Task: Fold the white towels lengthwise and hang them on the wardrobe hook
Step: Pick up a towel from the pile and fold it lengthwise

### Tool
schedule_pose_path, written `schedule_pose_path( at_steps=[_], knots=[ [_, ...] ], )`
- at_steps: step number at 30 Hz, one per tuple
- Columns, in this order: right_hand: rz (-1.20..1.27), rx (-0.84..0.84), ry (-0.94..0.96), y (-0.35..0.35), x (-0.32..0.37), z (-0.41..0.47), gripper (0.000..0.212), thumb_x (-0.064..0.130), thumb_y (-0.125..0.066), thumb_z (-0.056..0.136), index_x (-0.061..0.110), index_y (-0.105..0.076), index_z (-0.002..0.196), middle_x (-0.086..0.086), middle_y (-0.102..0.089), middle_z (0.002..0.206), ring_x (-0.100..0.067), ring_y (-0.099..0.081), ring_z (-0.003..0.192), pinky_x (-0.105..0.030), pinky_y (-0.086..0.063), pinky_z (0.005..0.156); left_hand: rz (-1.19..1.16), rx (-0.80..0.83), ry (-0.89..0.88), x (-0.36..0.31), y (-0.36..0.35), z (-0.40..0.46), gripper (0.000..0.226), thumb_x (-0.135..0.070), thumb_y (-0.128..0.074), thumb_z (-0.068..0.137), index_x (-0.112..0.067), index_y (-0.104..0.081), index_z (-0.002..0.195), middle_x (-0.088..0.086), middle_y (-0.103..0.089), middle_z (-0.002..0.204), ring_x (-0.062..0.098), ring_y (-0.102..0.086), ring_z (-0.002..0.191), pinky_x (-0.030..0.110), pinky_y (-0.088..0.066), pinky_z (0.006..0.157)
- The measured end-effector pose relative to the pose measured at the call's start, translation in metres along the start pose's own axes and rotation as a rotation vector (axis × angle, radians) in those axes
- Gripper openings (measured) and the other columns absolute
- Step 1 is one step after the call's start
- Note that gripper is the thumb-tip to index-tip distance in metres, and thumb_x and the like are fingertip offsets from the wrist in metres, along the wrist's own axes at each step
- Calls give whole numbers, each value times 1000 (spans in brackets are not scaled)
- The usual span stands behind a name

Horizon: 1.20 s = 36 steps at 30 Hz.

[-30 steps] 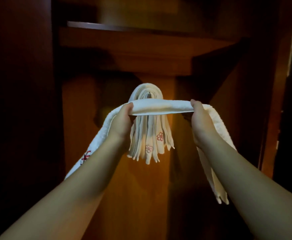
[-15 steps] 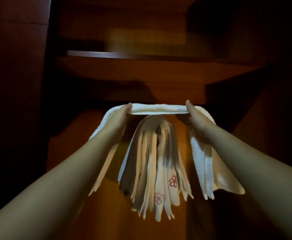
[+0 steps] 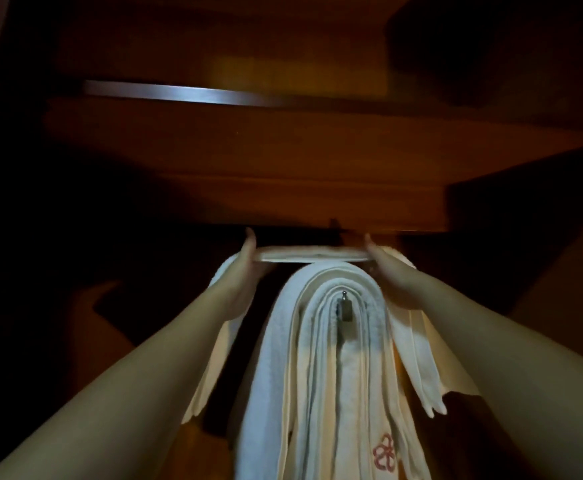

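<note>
Folded white terry towel (image 3: 309, 254) stretched flat, level, just above stack of hung white towels (image 3: 321, 358) on small metal wardrobe hook (image 3: 344, 306); ends droop both sides; left hand (image 3: 239, 271) and right hand (image 3: 385, 271) grip it, fingers beneath, thumbs on top; brown wooden shelf (image 3: 248, 168) edge close overhead.

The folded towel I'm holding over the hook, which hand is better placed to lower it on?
Neither clearly. Left hand and right hand grip the folded towel either side of the hook, stretched level above the hung towels. Probably lower both hands together.
</note>
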State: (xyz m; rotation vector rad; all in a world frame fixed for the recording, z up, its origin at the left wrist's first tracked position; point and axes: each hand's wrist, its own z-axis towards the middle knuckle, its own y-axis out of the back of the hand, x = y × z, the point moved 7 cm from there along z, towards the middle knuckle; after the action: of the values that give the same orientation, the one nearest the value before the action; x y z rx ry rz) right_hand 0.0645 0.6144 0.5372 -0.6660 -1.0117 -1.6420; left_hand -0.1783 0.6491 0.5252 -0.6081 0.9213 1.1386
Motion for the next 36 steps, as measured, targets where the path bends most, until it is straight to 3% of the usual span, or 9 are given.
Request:
schedule_pose_path(
  at_steps=[3,7,13,18,21,24,30,34,36],
  knots=[
    [-33,-70,25,4,-3,10,62,79,-41,82,35,-80,101,-5,-75,115,-30,-63,122,-50,-44,110,-66,-3,23,12,4,11,92,-77,-12,94,-12,-46,149,7,-51,149,9,-52,128,25,-27,105],
    [-88,-123,-20,8,-11,23,86,83,-46,77,20,-63,134,-14,-65,132,-33,-61,122,-51,-46,108,-116,-20,17,22,8,20,88,-75,-17,95,-12,-46,149,7,-53,148,7,-54,121,24,-30,102],
    [-180,-147,-40,9,-9,28,78,88,-39,75,28,-73,112,-5,-74,108,-25,-69,105,-42,-53,97,-120,-21,42,30,9,18,84,-76,-20,95,-14,-51,142,5,-54,146,15,-53,129,31,-35,109],
    [-23,-94,-127,-4,-55,15,36,46,-39,108,30,-67,91,3,-68,90,-10,-66,75,-26,-53,60,-120,20,67,60,-2,-7,80,-71,-11,98,-21,-48,148,1,-55,145,13,-50,135,26,-38,102],
    [132,-75,-138,-2,-72,-5,41,57,-36,105,27,-63,112,-5,-74,101,-20,-73,91,-36,-58,74,-141,16,81,72,0,-23,80,-73,-9,96,-26,-50,146,-3,-61,140,1,-62,115,18,-48,83],
    [159,-6,-167,-2,-94,-34,58,79,-33,93,43,-67,122,-9,-70,126,-27,-65,119,-49,-48,106,-134,-57,113,89,3,-48,87,-82,-21,86,-27,-51,145,5,-61,140,16,-65,119,30,-56,91],
    [35,-41,-339,-2,-159,-109,88,90,-29,83,39,-30,156,-3,-36,160,-22,-45,135,-47,-36,111,-125,-150,322,141,4,-111,109,-94,-27,71,-15,-58,138,15,-70,123,34,-65,118,53,-44,109],
    [-69,-28,-447,-10,-172,-158,89,83,-23,88,27,-30,157,-7,-42,157,-28,-38,145,-56,-22,121,-99,-241,433,150,-8,-166,106,-90,-22,77,-11,-53,142,13,-69,117,28,-63,110,42,-51,92],
    [-141,-53,-479,-12,-171,-183,83,77,-19,93,24,-41,152,-8,-48,153,-29,-41,143,-56,-23,121,-161,-297,473,151,-21,-191,94,-82,-21,88,-15,-42,150,17,-56,140,34,-53,126,49,-45,105]
  ],
)
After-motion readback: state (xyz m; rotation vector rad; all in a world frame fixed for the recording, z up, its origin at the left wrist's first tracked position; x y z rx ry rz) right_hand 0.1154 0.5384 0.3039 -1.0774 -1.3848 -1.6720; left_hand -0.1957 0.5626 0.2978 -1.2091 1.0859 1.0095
